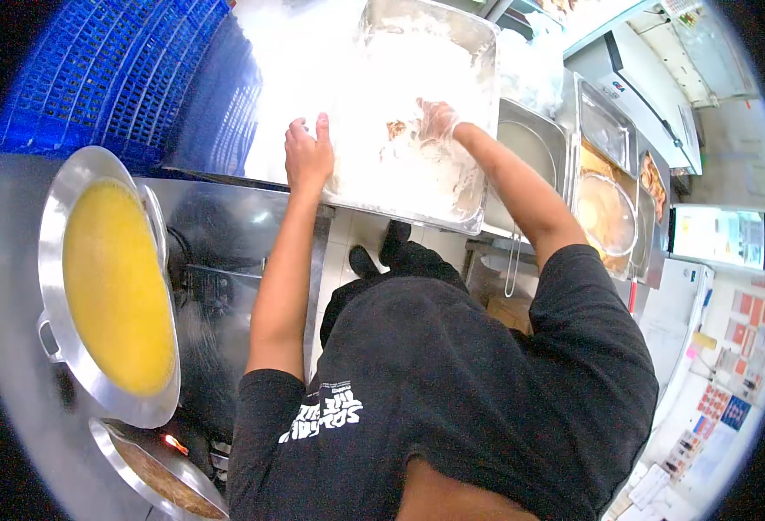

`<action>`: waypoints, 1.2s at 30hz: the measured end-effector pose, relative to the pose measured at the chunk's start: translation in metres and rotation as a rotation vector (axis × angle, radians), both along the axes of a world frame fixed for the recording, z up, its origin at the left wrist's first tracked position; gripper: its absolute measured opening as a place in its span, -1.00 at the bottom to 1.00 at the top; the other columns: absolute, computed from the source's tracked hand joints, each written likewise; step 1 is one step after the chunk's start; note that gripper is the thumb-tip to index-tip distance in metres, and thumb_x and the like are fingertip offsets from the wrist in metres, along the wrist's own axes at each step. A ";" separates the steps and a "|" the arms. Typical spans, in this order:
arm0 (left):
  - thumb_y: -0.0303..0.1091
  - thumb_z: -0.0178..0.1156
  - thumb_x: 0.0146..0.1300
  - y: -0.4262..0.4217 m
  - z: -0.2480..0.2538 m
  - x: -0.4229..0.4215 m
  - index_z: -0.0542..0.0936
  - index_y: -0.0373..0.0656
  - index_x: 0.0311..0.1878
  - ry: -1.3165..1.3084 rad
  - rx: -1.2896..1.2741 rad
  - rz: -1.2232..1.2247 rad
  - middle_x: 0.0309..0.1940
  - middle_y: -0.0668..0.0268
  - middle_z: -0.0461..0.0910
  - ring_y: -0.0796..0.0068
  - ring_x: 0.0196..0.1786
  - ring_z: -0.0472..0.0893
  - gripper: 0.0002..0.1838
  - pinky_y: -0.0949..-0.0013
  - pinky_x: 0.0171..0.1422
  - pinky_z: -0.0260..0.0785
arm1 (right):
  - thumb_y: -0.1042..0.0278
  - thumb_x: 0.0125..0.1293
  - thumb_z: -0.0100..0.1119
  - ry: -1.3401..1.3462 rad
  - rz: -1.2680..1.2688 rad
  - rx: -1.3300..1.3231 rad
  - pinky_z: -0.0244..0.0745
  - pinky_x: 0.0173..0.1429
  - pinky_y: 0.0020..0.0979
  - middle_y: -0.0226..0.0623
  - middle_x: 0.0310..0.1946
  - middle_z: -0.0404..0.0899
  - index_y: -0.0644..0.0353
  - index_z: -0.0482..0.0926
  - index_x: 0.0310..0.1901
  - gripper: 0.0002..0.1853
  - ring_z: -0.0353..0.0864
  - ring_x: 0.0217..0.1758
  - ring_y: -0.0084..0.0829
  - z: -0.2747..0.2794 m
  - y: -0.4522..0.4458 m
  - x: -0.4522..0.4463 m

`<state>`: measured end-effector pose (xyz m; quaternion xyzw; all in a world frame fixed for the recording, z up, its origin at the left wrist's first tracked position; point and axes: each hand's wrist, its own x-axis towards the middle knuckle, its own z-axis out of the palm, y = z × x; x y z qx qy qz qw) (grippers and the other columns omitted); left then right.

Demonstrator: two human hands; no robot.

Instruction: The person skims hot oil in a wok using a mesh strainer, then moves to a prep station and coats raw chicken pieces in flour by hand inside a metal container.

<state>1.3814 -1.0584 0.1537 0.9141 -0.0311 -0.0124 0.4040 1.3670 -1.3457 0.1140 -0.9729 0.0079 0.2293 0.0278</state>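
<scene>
A large metal tray [489,78] holds white flour-like powder, with a brownish floured piece [396,129] lying in it. My right hand [437,120], in what looks like a thin clear glove, reaches into the powder near that piece. Its fingers are curled and coated white; what they hold, if anything, is hidden. Beside the tray's left edge is my left hand [309,156], bare, its thumb and fingers apart with nothing in them.
To the left a big metal pan [49,252] holds yellow liquid, near a smaller pan [109,434] by a flame. Blue baskets [122,78] stand at the upper left. Right of the tray are metal containers [565,143] and a wire strainer [606,213].
</scene>
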 end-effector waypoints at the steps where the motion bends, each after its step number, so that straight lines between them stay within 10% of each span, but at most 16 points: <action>1: 0.19 -0.11 0.33 0.000 -0.001 0.000 0.33 -0.38 0.16 -0.001 0.018 -0.005 0.12 -0.12 0.38 -0.04 0.20 0.37 -0.29 0.06 0.26 0.23 | -0.21 -0.01 0.27 -0.004 0.025 0.080 0.40 0.20 -0.29 0.09 0.09 0.45 0.37 0.25 0.23 -0.08 0.49 0.13 -0.09 0.012 -0.001 0.004; 7: 0.20 -0.11 0.32 -0.003 0.004 -0.003 0.34 -0.37 0.15 -0.024 0.036 -0.010 0.13 -0.11 0.38 -0.03 0.21 0.37 -0.29 0.06 0.25 0.23 | 0.00 0.11 0.24 0.012 0.391 0.115 0.34 0.23 -0.32 -0.04 0.11 0.45 0.28 0.43 0.02 -0.43 0.48 0.12 -0.15 -0.017 0.026 0.030; 13: 0.21 -0.10 0.31 -0.001 0.004 -0.001 0.34 -0.37 0.14 -0.023 0.058 0.003 0.07 -0.14 0.43 -0.05 0.16 0.41 -0.28 0.05 0.22 0.27 | -0.12 0.08 0.23 0.272 0.218 0.353 0.34 0.25 -0.19 0.06 0.23 0.31 0.19 0.31 0.25 -0.23 0.34 0.29 -0.19 0.027 0.068 0.000; 18: 0.21 -0.10 0.31 -0.001 0.004 -0.001 0.34 -0.39 0.14 -0.024 0.086 -0.011 0.08 -0.16 0.43 -0.06 0.16 0.42 -0.27 0.05 0.22 0.28 | -0.24 -0.11 0.33 -0.008 0.322 -0.149 0.37 0.26 -0.12 0.04 0.30 0.24 -0.02 0.39 0.22 -0.16 0.31 0.30 0.02 0.029 0.128 -0.045; 21: 0.22 -0.11 0.31 0.000 0.005 -0.003 0.33 -0.39 0.15 -0.038 0.056 -0.010 0.08 -0.15 0.43 -0.06 0.17 0.42 -0.26 0.05 0.22 0.28 | -0.19 -0.11 0.35 -0.073 0.345 0.076 0.36 0.27 -0.09 0.06 0.32 0.20 -0.05 0.40 0.21 -0.19 0.33 0.28 0.10 -0.033 0.082 -0.049; 25: 0.23 -0.11 0.30 0.000 0.010 -0.004 0.33 -0.38 0.15 -0.011 0.066 -0.009 0.08 -0.14 0.43 -0.05 0.16 0.43 -0.25 0.04 0.21 0.29 | -0.06 -0.16 0.42 -0.064 -0.067 -0.049 0.31 0.34 -0.12 0.04 0.36 0.15 -0.12 0.22 0.36 -0.04 0.30 0.34 0.00 0.019 0.056 -0.033; 36: 0.24 -0.10 0.29 0.000 0.010 -0.006 0.33 -0.34 0.15 -0.018 0.104 -0.028 0.08 -0.11 0.44 -0.03 0.16 0.43 -0.27 0.05 0.20 0.30 | 0.24 0.12 0.25 -0.083 0.209 0.527 0.25 0.35 -0.20 0.04 0.22 0.35 0.14 0.30 0.27 -0.34 0.32 0.32 -0.11 0.006 0.038 -0.002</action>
